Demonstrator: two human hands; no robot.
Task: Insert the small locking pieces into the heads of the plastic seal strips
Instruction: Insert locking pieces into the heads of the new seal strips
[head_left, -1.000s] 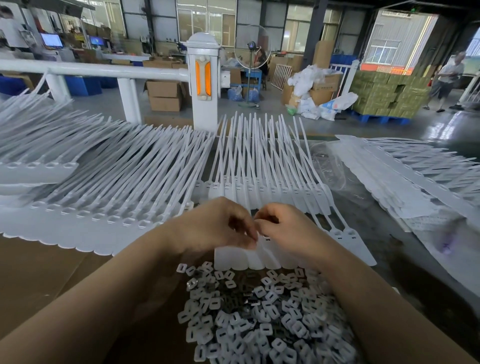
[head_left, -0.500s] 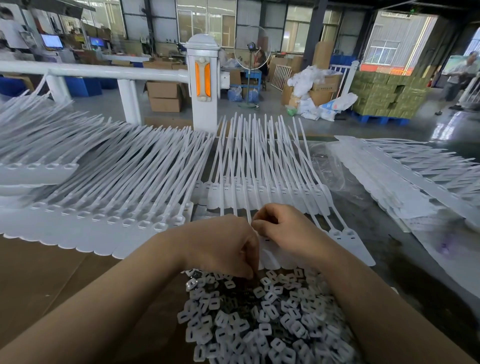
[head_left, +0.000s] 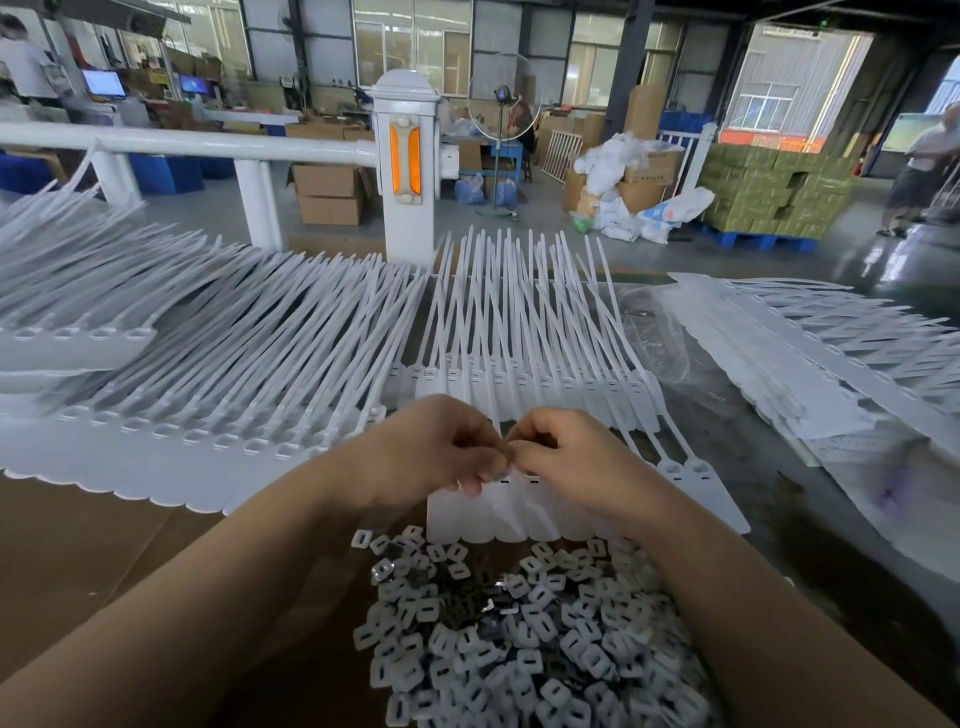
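A heap of small locking pieces (head_left: 519, 639) lies nearest on the desk (head_left: 104, 545). Beyond it, the left hand (head_left: 431, 447) and right hand (head_left: 566, 452) meet, curled fingers (head_left: 485, 467) pinching something tiny over the seal strips (head_left: 519, 364).

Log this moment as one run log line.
left hand: pinching locking piece | right hand: fingertips meeting left's over seal strip heads | loose pile: near side

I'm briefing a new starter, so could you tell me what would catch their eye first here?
Probably the two hands, left hand and right hand, meeting fingertip to fingertip over the seal strips fanned across the middle. Next, the heap of small locking pieces just below, between the forearms.
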